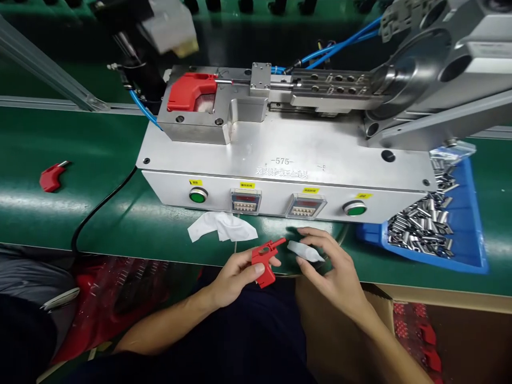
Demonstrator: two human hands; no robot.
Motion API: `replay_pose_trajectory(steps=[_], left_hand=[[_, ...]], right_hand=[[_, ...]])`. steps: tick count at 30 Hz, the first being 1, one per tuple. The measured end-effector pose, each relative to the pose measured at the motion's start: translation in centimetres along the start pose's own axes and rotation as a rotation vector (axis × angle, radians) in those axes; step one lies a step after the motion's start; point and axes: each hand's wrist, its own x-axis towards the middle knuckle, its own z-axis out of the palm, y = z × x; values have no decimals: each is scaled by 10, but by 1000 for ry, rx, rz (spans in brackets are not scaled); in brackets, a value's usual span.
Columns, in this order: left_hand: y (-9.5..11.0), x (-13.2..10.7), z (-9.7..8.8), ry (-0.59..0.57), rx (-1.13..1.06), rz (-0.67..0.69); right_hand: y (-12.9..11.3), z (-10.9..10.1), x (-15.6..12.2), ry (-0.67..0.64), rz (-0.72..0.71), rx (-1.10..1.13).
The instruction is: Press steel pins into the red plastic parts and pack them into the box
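Note:
My left hand point(242, 272) is closed on a red pistol-shaped plastic part point(264, 269), thumb across its side. A narrow red end of the part points up and right, toward my other hand. The fingers and thumb of my right hand point(330, 261) are curled around a small whitish squeeze bottle point(303, 249) with a tapered tip pointing right. Both hands are low over the front edge of the green table point(160, 234). Beyond them, a similar red part point(190, 92) sits in the metal fixture point(200, 130), with a thin rod meeting its right end.
A metal press machine point(280, 138) with green buttons and two counters stands behind my hands. White crumpled cloth point(224, 226) lies before it. To the right is a blue bin point(474, 213) of metal tubes point(420, 226); at left, another red part point(52, 177) and a black cable point(96, 210).

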Motion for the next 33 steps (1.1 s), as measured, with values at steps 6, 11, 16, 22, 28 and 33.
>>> replay_pose_trajectory(steps=[6,11,16,22,28,33], left_hand=[[-13,4,-7,76,50,87],[-10,4,-3,88,85,147],[-6,3,0,74,149,202],[-7,4,-1,79,196,213],[-8,4,-1,71,184,221],[-9,2,-2,66,180,210]], right_hand=[[-17,-13,-7,45,38,45],[-24,-8,-5,-5,-3,24],[-25,-4,-4,10,-7,-7],[-27,-6,-4,14,-36,-17],[-27,-7,-3,23,-35,-47],[-28,-8,-3,17,-50,-76]])
